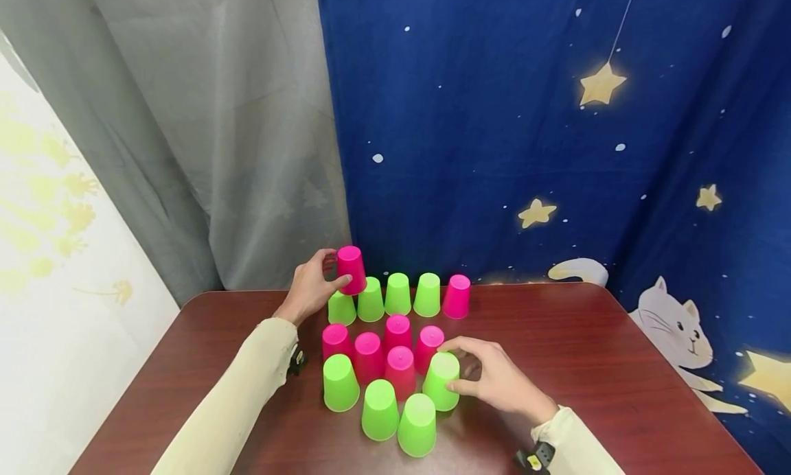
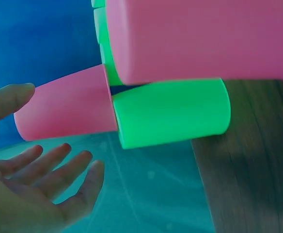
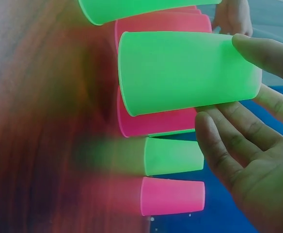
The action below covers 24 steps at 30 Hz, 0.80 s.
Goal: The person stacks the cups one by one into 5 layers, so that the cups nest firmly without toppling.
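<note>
My left hand [image 1: 311, 287] holds an upside-down pink cup [image 1: 350, 269] by its sides, thumb in front. That cup is above the left end of the back row, over a green cup [image 1: 341, 309]; in the left wrist view its rim meets the top of the green cup [image 2: 173, 114], and whether it rests there I cannot tell. My right hand [image 1: 497, 375] has its thumb and fingers about a green cup [image 1: 442, 382], which stands upside down at the right end of the front row. In the right wrist view, the thumb touches the green cup [image 3: 190, 73] near its base.
Three more green cups [image 1: 380, 411] stand in the front row. Behind them is a group of several pink cups [image 1: 369, 358]. The back row has green cups [image 1: 398, 295] and a pink cup [image 1: 457, 296] at its right end. Curtains [image 1: 463, 152] hang behind the brown table [image 1: 556, 331].
</note>
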Motion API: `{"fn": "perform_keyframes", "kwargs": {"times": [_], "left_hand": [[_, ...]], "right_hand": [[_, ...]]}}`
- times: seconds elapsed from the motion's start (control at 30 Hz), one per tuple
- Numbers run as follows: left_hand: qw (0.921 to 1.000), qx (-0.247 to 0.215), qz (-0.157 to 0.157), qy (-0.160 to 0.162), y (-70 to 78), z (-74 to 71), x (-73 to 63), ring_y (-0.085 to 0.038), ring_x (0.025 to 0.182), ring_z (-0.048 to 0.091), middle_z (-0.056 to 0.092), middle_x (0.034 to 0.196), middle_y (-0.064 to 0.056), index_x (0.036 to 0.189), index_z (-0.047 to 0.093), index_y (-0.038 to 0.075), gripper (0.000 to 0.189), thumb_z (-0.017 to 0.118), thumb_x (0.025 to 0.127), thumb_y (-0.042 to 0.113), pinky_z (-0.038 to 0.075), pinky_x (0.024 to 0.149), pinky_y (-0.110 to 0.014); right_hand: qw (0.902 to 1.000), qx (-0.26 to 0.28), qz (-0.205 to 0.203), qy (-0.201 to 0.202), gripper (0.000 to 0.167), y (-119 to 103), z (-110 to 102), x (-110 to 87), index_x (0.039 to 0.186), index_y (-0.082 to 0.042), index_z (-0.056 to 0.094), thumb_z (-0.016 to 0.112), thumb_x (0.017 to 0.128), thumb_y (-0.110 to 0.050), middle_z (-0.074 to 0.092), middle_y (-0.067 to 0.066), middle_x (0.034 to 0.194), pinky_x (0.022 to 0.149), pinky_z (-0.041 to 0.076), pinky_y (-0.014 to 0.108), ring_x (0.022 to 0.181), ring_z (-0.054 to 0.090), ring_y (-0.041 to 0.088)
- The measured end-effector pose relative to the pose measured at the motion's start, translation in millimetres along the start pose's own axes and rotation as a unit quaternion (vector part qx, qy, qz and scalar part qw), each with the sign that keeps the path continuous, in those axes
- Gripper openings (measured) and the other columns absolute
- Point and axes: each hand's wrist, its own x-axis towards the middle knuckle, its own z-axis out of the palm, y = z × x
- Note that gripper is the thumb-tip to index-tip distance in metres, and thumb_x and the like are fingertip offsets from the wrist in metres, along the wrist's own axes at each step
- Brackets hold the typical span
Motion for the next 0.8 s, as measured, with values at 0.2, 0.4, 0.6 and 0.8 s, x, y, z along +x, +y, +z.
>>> {"fn": "perform_keyframes", "kwargs": {"times": [0.2, 0.4, 0.6, 0.8], "left_hand": [[0.9983, 0.045, 0.034, 0.015, -4.2, -10.8, -24.0, -0.039, 0.132, 0.055, 0.055, 0.145, -0.020, 0.147, 0.041, 0.004, 0.066, 0.070, 0.093, 0.029, 0.048, 0.109, -0.053], [0.9946, 0.084, 0.057, 0.020, -18.3, -24.7, -57.5, -0.039, 0.131, 0.055, 0.057, 0.143, -0.020, 0.144, 0.045, 0.003, 0.064, 0.072, 0.092, 0.028, 0.047, 0.108, -0.056], [0.9935, 0.071, 0.078, 0.043, -34.3, -30.2, -99.0, -0.031, 0.116, 0.065, 0.067, 0.128, -0.012, 0.133, 0.056, 0.010, 0.050, 0.077, 0.088, 0.023, 0.056, 0.095, -0.048], [0.9974, 0.001, 0.071, 0.012, -42.5, -15.1, -138.4, -0.021, 0.106, 0.070, 0.071, 0.115, 0.001, 0.124, 0.061, 0.019, 0.042, 0.079, 0.086, 0.020, 0.061, 0.086, -0.037]], "right_hand": [[0.9999, -0.008, -0.008, -0.004, 0.047, -5.5, -10.4, 3.5, 0.124, -0.018, 0.065, 0.084, 0.081, -0.024, 0.072, -0.001, 0.102, 0.068, 0.058, 0.024, 0.081, 0.066, 0.007], [0.9998, -0.008, -0.016, -0.003, 0.047, -9.1, -18.4, 8.7, 0.123, -0.019, 0.065, 0.084, 0.080, -0.023, 0.072, 0.000, 0.100, 0.067, 0.058, 0.026, 0.079, 0.066, 0.008], [0.9997, -0.008, -0.020, -0.014, 0.047, -13.1, -25.5, 14.2, 0.123, -0.019, 0.065, 0.085, 0.081, -0.024, 0.072, 0.001, 0.101, 0.067, 0.059, 0.027, 0.079, 0.067, 0.008], [0.9991, -0.009, -0.032, -0.028, 0.045, -22.8, -34.5, 22.1, 0.122, -0.019, 0.066, 0.084, 0.081, -0.024, 0.072, 0.001, 0.103, 0.069, 0.059, 0.028, 0.082, 0.068, 0.010]]}}
